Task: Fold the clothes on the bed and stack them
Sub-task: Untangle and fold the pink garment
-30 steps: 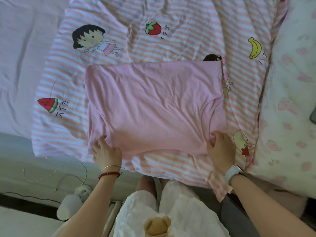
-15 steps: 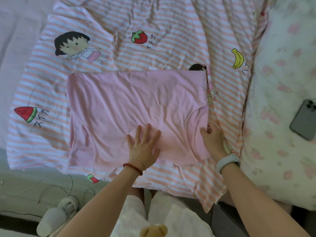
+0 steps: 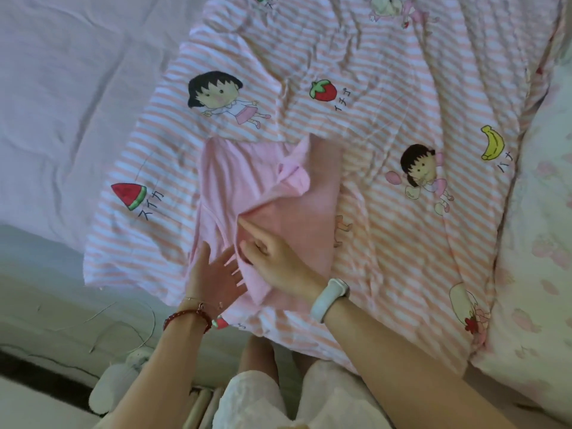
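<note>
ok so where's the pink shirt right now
In the head view the pink shirt lies half folded on the striped quilt, centre-left, between the watermelon print and the cartoon-girl print, with both hands at its near edge.

The shirt (image 3: 266,193) lies on the quilt (image 3: 387,88) at frame centre. The left hand (image 3: 213,277) rests on its lower left edge; the right hand (image 3: 275,258) lies just right of it, on the folded-over half. The sheet (image 3: 77,88) occupies the upper left.
</note>
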Motion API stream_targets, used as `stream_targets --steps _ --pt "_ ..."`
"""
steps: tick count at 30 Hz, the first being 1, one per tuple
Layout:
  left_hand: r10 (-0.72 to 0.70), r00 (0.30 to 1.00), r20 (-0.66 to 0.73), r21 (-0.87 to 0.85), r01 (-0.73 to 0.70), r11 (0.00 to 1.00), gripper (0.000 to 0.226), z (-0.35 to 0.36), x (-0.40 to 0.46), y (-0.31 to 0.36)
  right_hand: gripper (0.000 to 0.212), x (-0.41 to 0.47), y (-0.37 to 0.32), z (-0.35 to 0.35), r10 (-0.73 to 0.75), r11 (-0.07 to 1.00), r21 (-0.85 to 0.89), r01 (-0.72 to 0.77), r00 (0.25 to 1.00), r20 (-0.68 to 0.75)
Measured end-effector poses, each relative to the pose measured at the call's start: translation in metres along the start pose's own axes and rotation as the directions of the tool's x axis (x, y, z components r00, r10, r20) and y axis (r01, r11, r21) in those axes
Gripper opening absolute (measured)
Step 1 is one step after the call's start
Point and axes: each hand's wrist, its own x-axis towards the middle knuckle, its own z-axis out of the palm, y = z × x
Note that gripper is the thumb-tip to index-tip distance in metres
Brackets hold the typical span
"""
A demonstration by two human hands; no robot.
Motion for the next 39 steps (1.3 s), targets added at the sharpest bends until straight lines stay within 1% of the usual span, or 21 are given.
stream_targets --steps 1,2,4,5,7,8,10,11,12,13,15,17,19,22,24,26,28,31,33,36,39 --pt "-0.008 1.0 0.009 0.015 0.008 1.0 0.07 -0.01 -0.002 0.001 0.046 0.008 0.002 0.011 0.019 0.999 -0.032 -0.017 0.999 0.047" --pt "-0.007 1.0 0.005 0.033 0.007 0.999 0.069 -0.015 -0.002 0.002 0.042 0.015 0.004 0.015 0.024 0.997 -0.07 -0.022 0.999 0.026" --pt "-0.001 1.0 -0.026 0.021 0.001 1.0 0.062 -0.019 -0.001 0.002 0.035 0.026 0.013 0.008 -0.042 0.981 -0.193 0.005 0.981 -0.187" --pt "-0.003 0.999 -0.051 0.03 0.005 1.0 0.058 -0.019 0.0 0.001 0.033 0.031 0.017 -0.003 -0.11 0.959 -0.283 0.023 0.95 -0.294" --pt "-0.007 0.989 -0.149 0.145 0.029 0.989 0.045 -0.018 0.005 -0.002 0.034 0.047 0.02 -0.03 -0.228 0.866 -0.5 0.01 0.898 -0.377" --pt "0.028 0.975 -0.219 0.261 0.031 0.965 0.037 -0.019 0.009 -0.004 0.036 0.058 0.02 -0.045 -0.258 0.799 -0.601 -0.018 0.892 -0.37" --pt "0.221 0.929 -0.298 0.51 -0.041 0.859 0.017 -0.019 0.016 -0.01 0.039 0.087 0.015 -0.068 -0.251 0.662 -0.746 -0.073 0.916 -0.312" --pt "0.338 0.898 -0.283 0.609 -0.104 0.786 0.018 -0.019 0.018 -0.012 0.04 0.103 0.011 -0.076 -0.226 0.605 -0.792 -0.084 0.935 -0.272" --pt "0.431 0.865 -0.257 0.679 -0.156 0.718 0.028 -0.019 0.019 -0.014 0.042 0.119 0.007 -0.081 -0.198 0.556 -0.827 -0.081 0.954 -0.226" --pt "0.494 0.837 -0.235 0.71 -0.199 0.676 0.034 -0.02 0.018 -0.017 0.043 0.134 0.004 -0.084 -0.169 0.515 -0.854 -0.07 0.969 -0.182" --pt "0.574 0.796 -0.194 0.735 -0.269 0.622 0.032 -0.022 0.016 -0.02 0.044 0.163 -0.002 -0.083 -0.131 0.44 -0.896 -0.066 0.982 -0.136" --pt "0.606 0.778 -0.165 0.743 -0.306 0.595 0.029 -0.024 0.014 -0.02 0.044 0.185 -0.008 -0.076 -0.116 0.348 -0.934 -0.079 0.985 -0.127" --pt "0.625 0.765 -0.153 0.753 -0.32 0.575 0.04 -0.027 0.014 -0.017 0.041 0.197 -0.013 -0.069 -0.122 0.283 -0.956 -0.072 0.986 -0.111" --pt "0.659 0.744 -0.106 0.755 -0.371 0.54 0.042 -0.029 0.012 -0.013 0.033 0.206 -0.019 -0.064 -0.081 0.272 -0.96 -0.069 0.992 -0.094" --pt "0.675 0.733 -0.081 0.738 -0.412 0.535 0.043 -0.031 0.009 -0.012 0.029 0.205 -0.023 -0.066 -0.09 0.354 -0.933 -0.068 0.99 -0.106" --pt "0.692 0.719 -0.073 0.728 -0.435 0.529 0.044 -0.034 0.005 -0.011 0.026 0.199 -0.027 -0.069 -0.151 0.44 -0.898 -0.032 0.982 -0.109" --pt "0.697 0.715 -0.062 0.728 -0.445 0.521 0.044 -0.036 0.002 -0.012 0.028 0.19 -0.027 -0.07 -0.23 0.388 -0.921 0.038 0.972 -0.057" --pt "0.679 0.732 -0.05 0.737 -0.432 0.52 0.037 -0.039 0.004 -0.017 0.044 0.183 -0.023 -0.072 -0.326 0.211 -0.973 0.091 0.945 0.017" --pt "0.665 0.746 -0.042 0.741 -0.423 0.521 0.033 -0.04 0.006 -0.018 0.043 0.188 -0.022 -0.07 -0.325 0.159 -0.981 0.114 0.944 0.057" --pt "0.646 0.762 -0.04 0.757 -0.398 0.517 0.025 -0.043 0.009 -0.012 0.034 0.202 -0.022 -0.062 -0.194 0.22 -0.969 0.109 0.979 0.066" --pt "0.669 0.743 -0.035 0.77 -0.407 0.492 0.024 -0.043 0.009 -0.003 0.025 0.211 -0.026 -0.055 -0.126 0.28 -0.959 0.044 0.992 0.009"
